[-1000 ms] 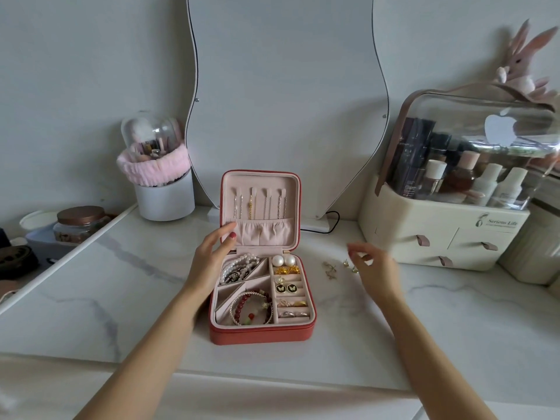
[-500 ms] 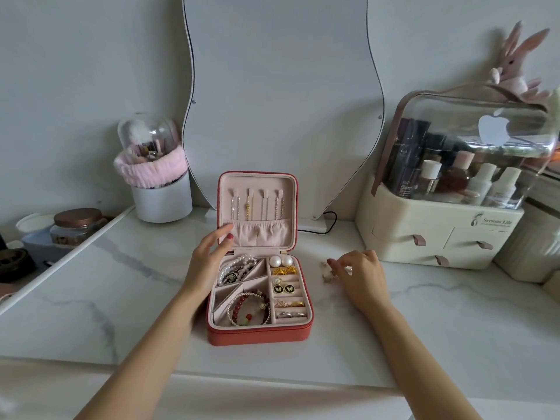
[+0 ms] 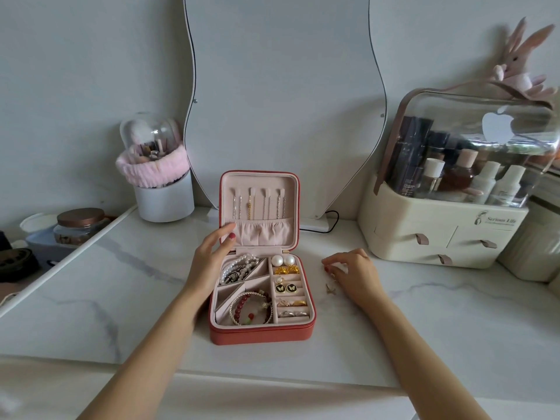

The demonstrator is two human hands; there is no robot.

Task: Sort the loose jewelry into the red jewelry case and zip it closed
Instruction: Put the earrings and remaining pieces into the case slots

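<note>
The square red jewelry case (image 3: 262, 333) lies open in the middle of the white marbled counter (image 3: 121, 298), its pink-lined lid upright. The left hand (image 3: 209, 262) rests with relaxed, nearly straight fingers against the lid's left edge. The right hand (image 3: 353, 274), fingers curled down onto the counter just right of the case, pinches a small gold piece (image 3: 332, 275); another gold earring (image 3: 331, 288) lies beside it.

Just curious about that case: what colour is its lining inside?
Pale pink, seen in the head view on the jewelry case lid's inner lining.
</note>
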